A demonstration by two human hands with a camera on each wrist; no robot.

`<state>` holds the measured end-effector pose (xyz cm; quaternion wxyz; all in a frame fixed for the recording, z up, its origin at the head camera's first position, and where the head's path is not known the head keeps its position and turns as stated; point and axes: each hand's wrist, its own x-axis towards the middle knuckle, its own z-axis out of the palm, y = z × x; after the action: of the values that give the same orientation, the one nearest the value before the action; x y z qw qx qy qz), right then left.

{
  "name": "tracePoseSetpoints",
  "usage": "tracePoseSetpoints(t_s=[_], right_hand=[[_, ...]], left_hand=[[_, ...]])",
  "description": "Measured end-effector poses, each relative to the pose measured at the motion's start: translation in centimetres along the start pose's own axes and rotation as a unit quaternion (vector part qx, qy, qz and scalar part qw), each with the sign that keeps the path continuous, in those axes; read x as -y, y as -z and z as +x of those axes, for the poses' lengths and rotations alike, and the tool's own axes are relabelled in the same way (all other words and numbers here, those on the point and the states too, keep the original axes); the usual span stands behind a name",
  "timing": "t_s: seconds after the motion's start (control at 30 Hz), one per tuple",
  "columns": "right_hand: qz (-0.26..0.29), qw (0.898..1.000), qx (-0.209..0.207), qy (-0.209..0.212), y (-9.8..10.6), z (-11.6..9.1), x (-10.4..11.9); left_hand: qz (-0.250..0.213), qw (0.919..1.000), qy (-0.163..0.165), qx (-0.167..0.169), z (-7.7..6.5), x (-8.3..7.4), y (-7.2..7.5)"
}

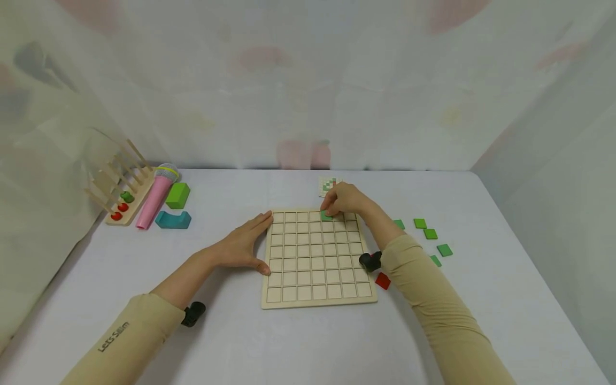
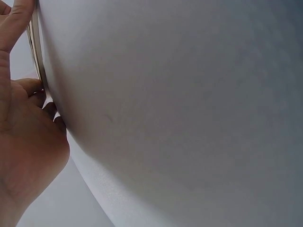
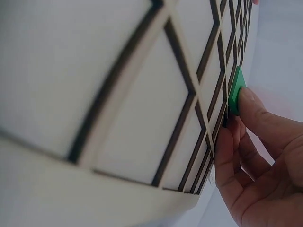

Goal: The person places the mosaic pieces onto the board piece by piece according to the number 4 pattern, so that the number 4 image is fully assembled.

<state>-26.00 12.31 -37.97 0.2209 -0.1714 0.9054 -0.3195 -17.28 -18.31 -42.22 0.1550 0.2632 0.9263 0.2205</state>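
A wooden grid board (image 1: pixel 313 262) of square cells lies flat on the table. Along its left edge, my left hand (image 1: pixel 243 243) rests with thumb and fingers spread; the left wrist view shows those fingertips against the board's side. At the far row, my right hand (image 1: pixel 345 199) pinches a green square tile (image 1: pixel 326 215) over a cell right of the middle. In the right wrist view the thumb presses on the tile (image 3: pixel 236 92), which stands slightly tilted to the grid. Just behind the right hand lies a small pattern card (image 1: pixel 327 184), partly covered by it.
Several green tiles (image 1: pixel 430 233) are scattered right of the board, some hidden by the right forearm. A red tile (image 1: pixel 383 280) lies near the board's right edge. At the far left are a pegged wooden stand (image 1: pixel 137 198), pink microphone (image 1: pixel 156 198), green block (image 1: pixel 178 195) and teal block (image 1: pixel 173 220).
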Motion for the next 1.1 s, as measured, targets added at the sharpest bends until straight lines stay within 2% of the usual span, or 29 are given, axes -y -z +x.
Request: tracePoseSetpoints(t_s=[0.27,0.53,0.8,1.1], right_hand=[[-0.001,1.0,-0.001,0.004,0.0,0.1,0.1],[-0.036,0.999,-0.005,0.018,0.6,0.2,-0.5],[-0.021,0.999,-0.026,0.025,3.0,-1.5,-2.3],[-0.035,0.999,-0.035,-0.009,5.9,-4.0,-5.2]], left_hand=[[0.001,1.0,-0.001,-0.002,0.0,-0.1,0.1],[-0.005,1.0,-0.001,-0.001,0.0,-0.1,0.1],[-0.001,1.0,-0.006,-0.001,-0.1,-0.1,0.1],[0.0,1.0,-0.006,-0.001,-0.1,0.0,0.0]])
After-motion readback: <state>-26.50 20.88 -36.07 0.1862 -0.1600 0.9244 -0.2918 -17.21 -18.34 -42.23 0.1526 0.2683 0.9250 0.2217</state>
